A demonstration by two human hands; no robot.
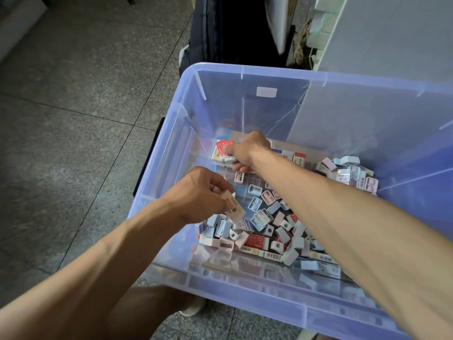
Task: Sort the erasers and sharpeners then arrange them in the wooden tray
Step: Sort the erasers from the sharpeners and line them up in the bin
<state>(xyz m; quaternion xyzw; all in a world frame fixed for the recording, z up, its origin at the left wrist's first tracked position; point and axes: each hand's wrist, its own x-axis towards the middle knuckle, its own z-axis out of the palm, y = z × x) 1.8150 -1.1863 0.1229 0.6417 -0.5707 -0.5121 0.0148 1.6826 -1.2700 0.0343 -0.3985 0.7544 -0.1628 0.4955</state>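
Left hand (196, 195) pinches a beige eraser (234, 209), print unreadable, over the clear blue bin (245, 294) of loose erasers and sharpeners (267, 227); right hand (247, 153) fingers curl on red-labelled erasers (221, 149).

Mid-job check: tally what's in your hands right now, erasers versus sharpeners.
Erasers: 1, the beige paper-sleeved eraser pinched by the left hand.
Sharpeners: 0 seen held; the right hand is at the red-and-white eraser stack, its grasp hidden.
Total: 1 seen held.
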